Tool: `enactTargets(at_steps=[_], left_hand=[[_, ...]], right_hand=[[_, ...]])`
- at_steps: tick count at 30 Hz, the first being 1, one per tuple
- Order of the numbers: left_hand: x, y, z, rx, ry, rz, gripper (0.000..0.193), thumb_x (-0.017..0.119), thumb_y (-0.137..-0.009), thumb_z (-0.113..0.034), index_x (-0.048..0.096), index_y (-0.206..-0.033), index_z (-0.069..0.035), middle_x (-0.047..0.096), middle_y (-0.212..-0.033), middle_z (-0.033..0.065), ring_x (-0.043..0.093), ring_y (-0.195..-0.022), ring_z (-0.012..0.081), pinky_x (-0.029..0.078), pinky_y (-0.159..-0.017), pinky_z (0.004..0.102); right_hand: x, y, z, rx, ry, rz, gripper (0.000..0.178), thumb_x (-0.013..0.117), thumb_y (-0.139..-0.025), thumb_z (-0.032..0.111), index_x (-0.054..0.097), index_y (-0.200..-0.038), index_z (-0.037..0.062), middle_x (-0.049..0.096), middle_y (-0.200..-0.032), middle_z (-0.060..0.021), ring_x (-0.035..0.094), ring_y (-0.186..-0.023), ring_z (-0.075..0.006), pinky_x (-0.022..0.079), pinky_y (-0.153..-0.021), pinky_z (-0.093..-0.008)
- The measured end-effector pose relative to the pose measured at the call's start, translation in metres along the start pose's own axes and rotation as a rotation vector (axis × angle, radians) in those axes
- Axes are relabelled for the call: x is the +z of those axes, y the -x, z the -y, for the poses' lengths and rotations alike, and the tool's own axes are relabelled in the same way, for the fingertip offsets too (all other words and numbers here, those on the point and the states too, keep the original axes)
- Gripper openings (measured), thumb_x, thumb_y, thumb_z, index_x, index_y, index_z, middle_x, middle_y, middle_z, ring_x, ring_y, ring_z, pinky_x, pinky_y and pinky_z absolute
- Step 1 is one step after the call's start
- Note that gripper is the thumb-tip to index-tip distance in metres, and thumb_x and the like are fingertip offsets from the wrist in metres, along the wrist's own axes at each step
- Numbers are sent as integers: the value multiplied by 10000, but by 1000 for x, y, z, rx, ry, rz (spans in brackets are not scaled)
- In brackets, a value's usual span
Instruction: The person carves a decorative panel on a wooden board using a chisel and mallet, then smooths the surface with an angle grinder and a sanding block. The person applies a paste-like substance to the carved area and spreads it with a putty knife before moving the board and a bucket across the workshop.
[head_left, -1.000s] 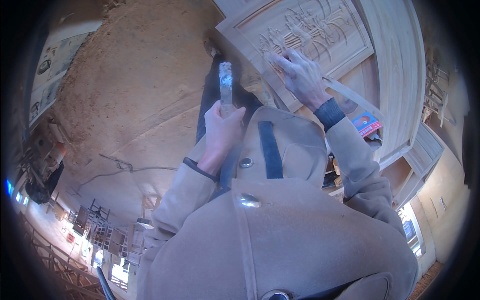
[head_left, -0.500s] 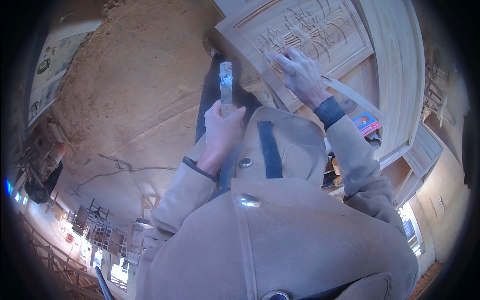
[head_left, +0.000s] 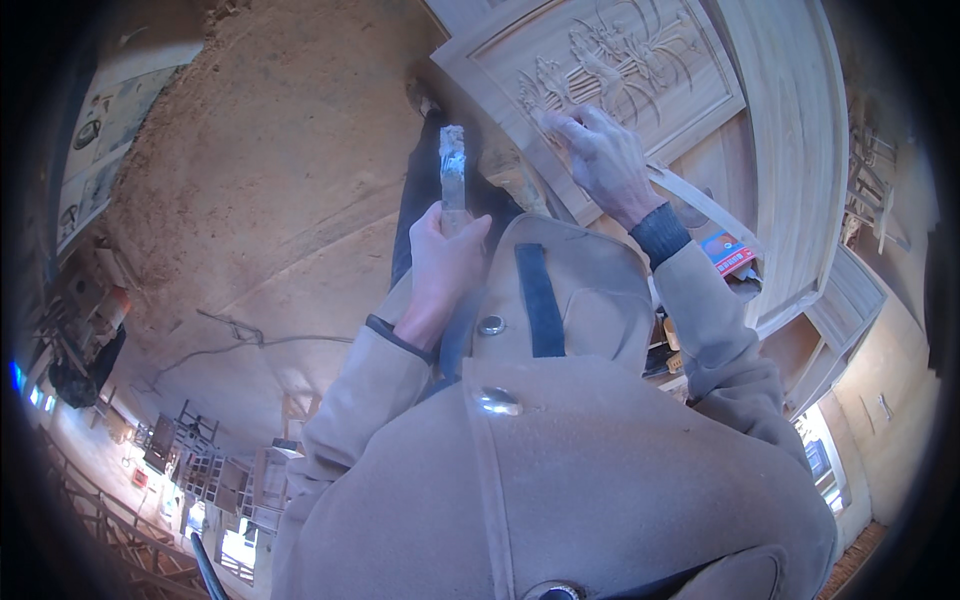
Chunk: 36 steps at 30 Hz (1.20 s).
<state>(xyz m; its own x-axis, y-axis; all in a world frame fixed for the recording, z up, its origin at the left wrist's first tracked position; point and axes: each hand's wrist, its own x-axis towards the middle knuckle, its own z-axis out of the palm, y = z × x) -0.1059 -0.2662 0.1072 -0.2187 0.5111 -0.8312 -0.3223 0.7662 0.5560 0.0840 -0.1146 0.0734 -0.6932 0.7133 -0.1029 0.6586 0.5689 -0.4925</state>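
Observation:
My left hand (head_left: 447, 258) is closed around a flat, narrow stick (head_left: 453, 180) that points away from me. Pale, crusty stuff with a bluish-white patch covers the stick's far end. Above the near edge of a pale wooden panel (head_left: 510, 70) with plants carved in relief is my right hand (head_left: 610, 168). Its fingers are curled in and pressed together; what they hold, if anything, is hidden. I cannot tell whether those fingertips touch the carving.
A thin curved wooden strip (head_left: 712, 212) lies by my right wrist, near a red and blue box (head_left: 727, 255). Long curved wooden boards (head_left: 795, 150) stand to the right. A dusty floor (head_left: 270, 150) stretches left, with a cable (head_left: 290, 340) on it.
My right hand has drawn back slightly toward me, with its fingers curled a little tighter. The left hand and its stick stay in place.

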Motion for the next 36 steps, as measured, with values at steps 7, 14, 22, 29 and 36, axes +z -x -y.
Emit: enactTargets(at_steps=[7, 14, 22, 29, 36], left_hand=[[1, 2, -1, 5, 28, 3, 246, 739, -887, -159, 509, -836, -86, 513, -596, -13, 478, -405, 64, 369, -375, 205], [2, 5, -7, -16, -5, -19, 250, 746, -880, -163, 512, -836, -85, 514, -591, -13, 480, -408, 63, 368, -375, 206], [0, 2, -3, 0, -2, -10, 249, 743, -881, -159, 509, -837, -84, 514, -589, -13, 480, -406, 64, 373, -373, 206], [1, 2, 0, 3, 23, -7, 248, 741, -883, -155, 508, -838, -83, 510, -591, -15, 477, -405, 66, 372, -373, 206], [-1, 1, 2, 2, 2, -12, 249, 743, -882, -158, 510, -840, -82, 512, -593, -11, 479, -406, 69, 366, -375, 207]], right_hand=[[4, -6, 0, 58, -27, -6, 355, 638, -845, 103, 657, -1194, 163, 632, -982, -124, 648, -886, -309, 537, -715, -406], [4, -6, 6, 73, -37, -26, 353, 610, -857, 101, 666, -1196, 183, 623, -947, -134, 643, -814, -338, 531, -707, -428], [-6, -8, 6, 72, -58, -7, 260, 587, -884, 90, 697, -1117, 131, 612, -871, -137, 628, -785, -353, 501, -685, -434], [0, -9, 7, 77, -68, 2, 301, 588, -879, 90, 680, -1160, 146, 612, -890, -141, 630, -788, -345, 510, -683, -434], [0, -5, 4, 32, 21, 14, 336, 591, -868, 76, 667, -1184, 162, 621, -902, -120, 636, -792, -326, 516, -678, -420]])
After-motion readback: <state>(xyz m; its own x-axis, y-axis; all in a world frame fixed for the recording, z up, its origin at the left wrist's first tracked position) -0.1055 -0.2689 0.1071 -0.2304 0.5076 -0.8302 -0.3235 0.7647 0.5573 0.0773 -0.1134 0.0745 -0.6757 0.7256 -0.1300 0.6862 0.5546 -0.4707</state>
